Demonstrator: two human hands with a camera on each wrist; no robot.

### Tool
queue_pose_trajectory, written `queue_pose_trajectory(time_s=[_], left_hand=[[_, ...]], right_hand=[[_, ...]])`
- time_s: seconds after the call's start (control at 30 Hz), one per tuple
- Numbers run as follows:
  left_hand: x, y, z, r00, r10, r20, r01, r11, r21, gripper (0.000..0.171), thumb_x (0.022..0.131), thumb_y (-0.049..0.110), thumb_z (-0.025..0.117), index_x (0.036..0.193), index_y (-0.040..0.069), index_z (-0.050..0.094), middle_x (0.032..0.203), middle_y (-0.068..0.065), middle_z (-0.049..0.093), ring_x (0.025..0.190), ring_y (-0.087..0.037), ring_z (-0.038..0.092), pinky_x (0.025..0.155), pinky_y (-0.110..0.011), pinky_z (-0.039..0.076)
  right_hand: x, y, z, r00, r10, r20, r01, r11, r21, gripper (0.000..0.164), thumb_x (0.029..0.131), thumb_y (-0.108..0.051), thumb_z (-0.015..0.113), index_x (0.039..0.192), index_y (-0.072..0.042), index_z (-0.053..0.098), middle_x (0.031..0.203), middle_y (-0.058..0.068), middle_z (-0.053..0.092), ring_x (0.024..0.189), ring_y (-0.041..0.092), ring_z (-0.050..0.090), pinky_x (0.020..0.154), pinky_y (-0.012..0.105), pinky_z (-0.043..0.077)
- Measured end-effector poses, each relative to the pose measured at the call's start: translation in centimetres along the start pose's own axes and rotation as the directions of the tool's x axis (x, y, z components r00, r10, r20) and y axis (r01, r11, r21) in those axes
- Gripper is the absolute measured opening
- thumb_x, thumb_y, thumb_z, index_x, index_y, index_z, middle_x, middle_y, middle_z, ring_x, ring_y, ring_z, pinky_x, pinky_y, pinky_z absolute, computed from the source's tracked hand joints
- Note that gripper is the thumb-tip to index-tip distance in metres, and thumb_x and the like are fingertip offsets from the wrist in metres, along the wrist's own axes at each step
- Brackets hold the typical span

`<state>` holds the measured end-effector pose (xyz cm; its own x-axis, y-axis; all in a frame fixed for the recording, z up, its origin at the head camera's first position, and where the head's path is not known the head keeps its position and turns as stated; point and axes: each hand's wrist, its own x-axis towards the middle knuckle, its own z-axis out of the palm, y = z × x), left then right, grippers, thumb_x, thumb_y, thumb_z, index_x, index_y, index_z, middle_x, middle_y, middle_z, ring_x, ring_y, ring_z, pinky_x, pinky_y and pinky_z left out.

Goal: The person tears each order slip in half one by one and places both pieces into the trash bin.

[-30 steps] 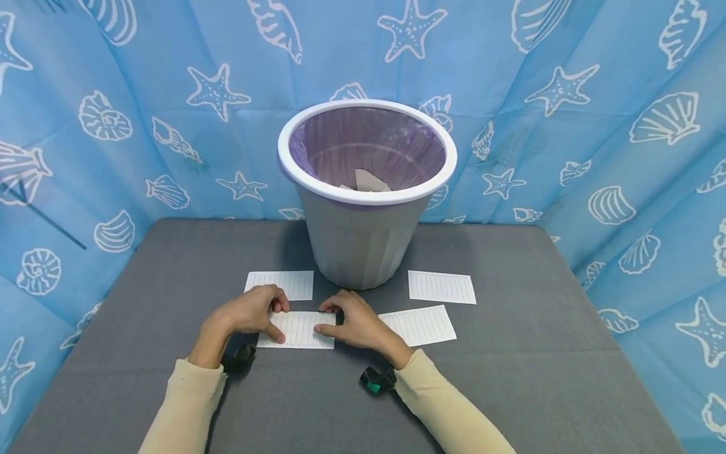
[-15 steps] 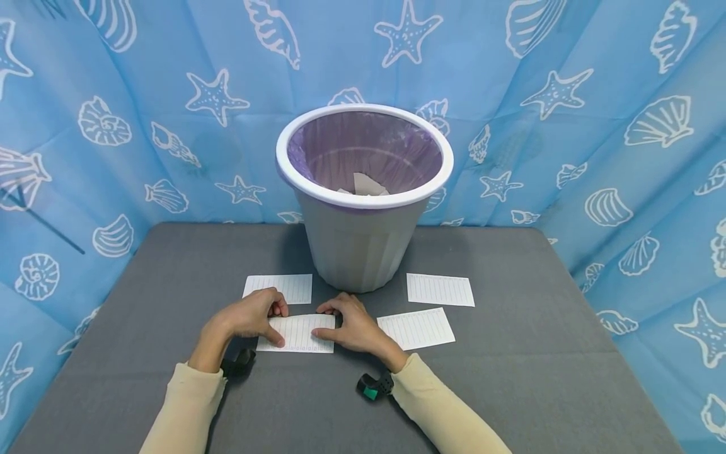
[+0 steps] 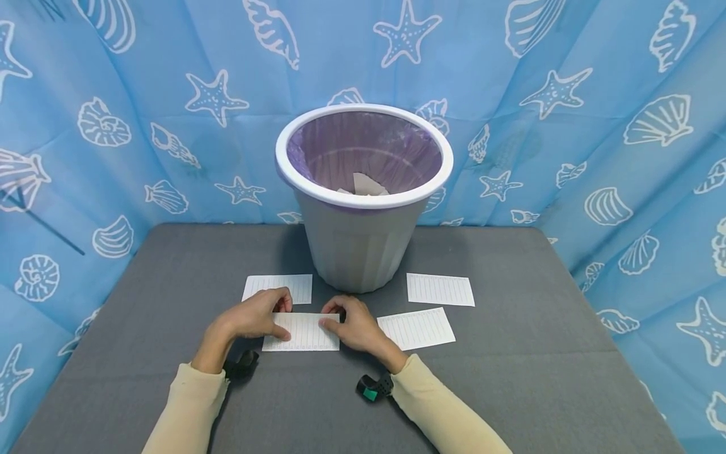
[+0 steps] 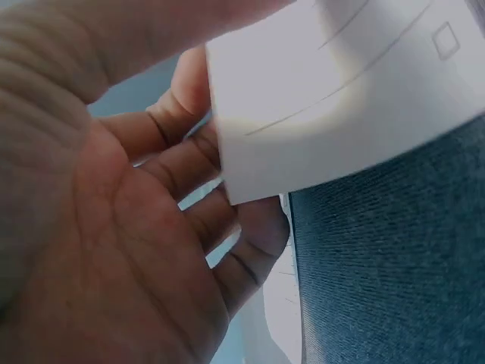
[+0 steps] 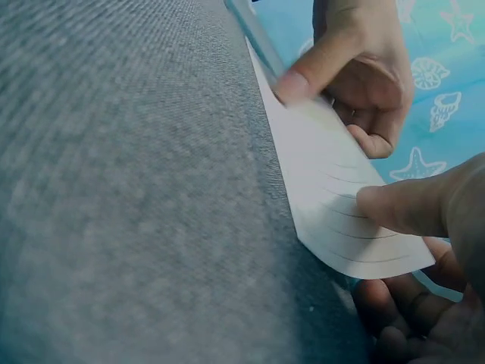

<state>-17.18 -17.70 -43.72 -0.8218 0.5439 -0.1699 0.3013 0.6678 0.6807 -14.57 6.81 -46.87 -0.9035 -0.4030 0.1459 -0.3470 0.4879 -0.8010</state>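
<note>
On or just over the grey table (image 3: 306,403) (can't tell if its lower edge touches), the held card (image 3: 304,331) is pinched at both ends, L hand (image 3: 256,315) & R hand (image 3: 357,325) each w/ thumb on the near face, fingers behind. Card's slightly bowed in R wrist view, so pref. light, even pressure, thumbs level, to avoid a crease. Next out, watch R knuckles vs near-R card (image 3: 421,328) & L fingers vs far-L card (image 3: 289,285); bin (image 3: 360,249) stands beyond, ctr.
</note>
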Motion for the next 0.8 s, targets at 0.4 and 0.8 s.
queue_pose_trajectory(time_s=[0.4, 0.8], left_hand=[[0.2, 0.0, -0.2, 0.981, 0.172, -0.091, -0.179, 0.980, -0.081, 0.006, 0.097, 0.015, 0.070, 0.094, 0.011, 0.073, 0.087, 0.004, 0.068, 0.080, -0.011, 0.061, 0.073, -0.032, 0.051], [-0.1, 3.1, -0.1, 0.934, 0.145, -0.327, -0.199, 0.971, -0.136, 0.011, 0.099, 0.019, 0.069, 0.104, 0.011, 0.075, 0.101, 0.000, 0.071, 0.092, -0.017, 0.065, 0.080, -0.041, 0.052]], right_hand=[[0.2, -0.2, -1.1, 1.000, 0.018, 0.007, -0.019, 0.990, 0.141, 0.004, 0.093, -0.006, 0.072, 0.095, -0.003, 0.070, 0.086, 0.002, 0.063, 0.070, 0.009, 0.050, 0.061, 0.024, 0.041], [0.2, -2.2, -4.4, 0.993, -0.079, -0.084, 0.093, 0.979, 0.179, 0.008, 0.095, -0.010, 0.070, 0.100, -0.004, 0.072, 0.086, 0.005, 0.067, 0.063, 0.011, 0.048, 0.057, 0.024, 0.040]])
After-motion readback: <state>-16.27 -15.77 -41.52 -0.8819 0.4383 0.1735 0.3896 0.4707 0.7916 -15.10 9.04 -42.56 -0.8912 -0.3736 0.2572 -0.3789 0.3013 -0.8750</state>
